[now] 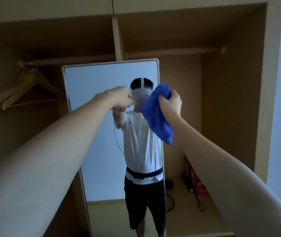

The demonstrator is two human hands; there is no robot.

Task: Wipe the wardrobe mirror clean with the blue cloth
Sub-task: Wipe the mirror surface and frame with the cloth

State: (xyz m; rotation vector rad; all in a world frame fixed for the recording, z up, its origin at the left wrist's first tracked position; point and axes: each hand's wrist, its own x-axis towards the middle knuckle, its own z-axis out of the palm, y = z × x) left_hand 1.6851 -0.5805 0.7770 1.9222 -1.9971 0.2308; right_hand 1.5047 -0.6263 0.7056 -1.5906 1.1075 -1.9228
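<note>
A tall wardrobe mirror (93,134) with a pale metal frame stands upright inside an open wooden wardrobe. My right hand (171,103) grips a bunched blue cloth (156,113) against the mirror's upper right side, near its right edge; the cloth hangs down below the hand. My left hand (119,98) is stretched out in front of the upper middle of the glass with its fingers curled into a fist, and nothing shows in it. The glass reflects a person in a white shirt wearing a headset.
Wooden hangers (21,89) hang on the left rail. A bare rail (173,51) crosses the right compartment. On the wardrobe floor at the right lie a dark cable (199,202), a red object (199,183) and a small black box (169,184). A vertical divider (117,38) stands behind the mirror.
</note>
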